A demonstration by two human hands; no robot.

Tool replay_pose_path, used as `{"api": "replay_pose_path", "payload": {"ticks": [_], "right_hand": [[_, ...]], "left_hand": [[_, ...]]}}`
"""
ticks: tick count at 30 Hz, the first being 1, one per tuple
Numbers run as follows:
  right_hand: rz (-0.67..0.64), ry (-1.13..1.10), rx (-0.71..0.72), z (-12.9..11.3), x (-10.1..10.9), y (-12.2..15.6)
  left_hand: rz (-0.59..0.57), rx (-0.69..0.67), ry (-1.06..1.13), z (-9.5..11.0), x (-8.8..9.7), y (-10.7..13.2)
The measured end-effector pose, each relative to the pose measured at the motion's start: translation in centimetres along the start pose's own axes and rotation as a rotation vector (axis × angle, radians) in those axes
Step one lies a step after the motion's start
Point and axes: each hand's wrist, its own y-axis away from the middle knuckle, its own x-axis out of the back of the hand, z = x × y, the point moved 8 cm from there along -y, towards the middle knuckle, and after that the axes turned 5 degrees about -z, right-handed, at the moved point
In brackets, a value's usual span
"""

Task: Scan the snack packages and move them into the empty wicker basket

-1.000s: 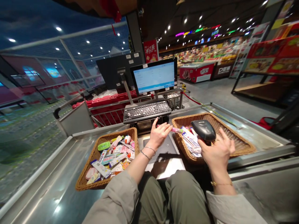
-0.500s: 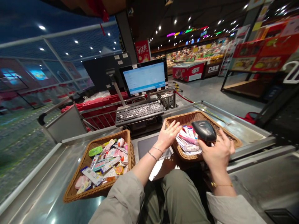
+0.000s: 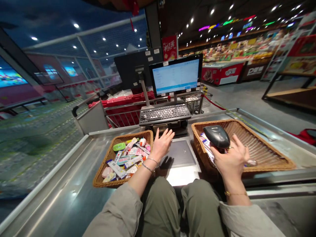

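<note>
My right hand (image 3: pixel 232 160) is closed round the handle of a black barcode scanner (image 3: pixel 216 136), held above the near left corner of the right wicker basket (image 3: pixel 261 149), which holds a few flat packets at its left end. My left hand (image 3: pixel 161 144) hovers empty with fingers spread, between the keyboard (image 3: pixel 164 113) and the left wicker basket (image 3: pixel 103 169). That basket is full of several small colourful packaged items (image 3: pixel 128 158). A dark flat scale plate (image 3: pixel 179 153) lies between the baskets.
A checkout monitor (image 3: pixel 175 75) stands behind the keyboard on the steel counter (image 3: pixel 74 187). Red shopping baskets and a wire trolley (image 3: pixel 123 110) sit behind the counter. Store shelves and freezers (image 3: pixel 222 72) fill the far right. My knees are at the near edge.
My left hand has let go of a packet at the right basket and drawn back left, empty, to near the left basket. My right hand keeps the scanner still.
</note>
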Motion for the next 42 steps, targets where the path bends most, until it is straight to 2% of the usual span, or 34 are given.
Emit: {"api": "replay_pose_path", "payload": {"ticks": [6, 10, 14, 17, 23, 30, 36, 42], "right_hand": [[-0.028, -0.044, 0.071, -2.6, -2.3, 0.8], [-0.065, -0.069, 0.101, -3.8, -3.7, 1.3], [-0.112, -0.079, 0.120, -4.9, -4.7, 1.7], [-0.130, -0.085, 0.117, -5.4, -5.2, 2.0], [-0.144, -0.077, 0.144, -6.1, -6.2, 2.7], [-0.157, -0.064, 0.162, -5.9, -7.0, 3.2], [-0.149, -0.069, 0.164, -5.7, -7.2, 3.5], [-0.155, -0.057, 0.179, -5.5, -7.6, 3.8]], "left_hand": [[-0.053, 0.185, -0.038, -6.5, 1.4, 4.2], [-0.108, 0.299, -0.086, -10.2, 1.6, 6.6], [-0.237, 0.382, -0.130, -13.1, 0.7, 8.5], [-0.310, 0.405, -0.141, -14.6, -0.2, 9.3], [-0.391, 0.412, -0.158, -16.1, -2.4, 9.3], [-0.445, 0.438, -0.197, -15.7, -4.4, 8.6], [-0.448, 0.502, -0.214, -16.2, -5.2, 9.0], [-0.424, 0.536, -0.219, -16.9, -5.2, 9.0]]}}
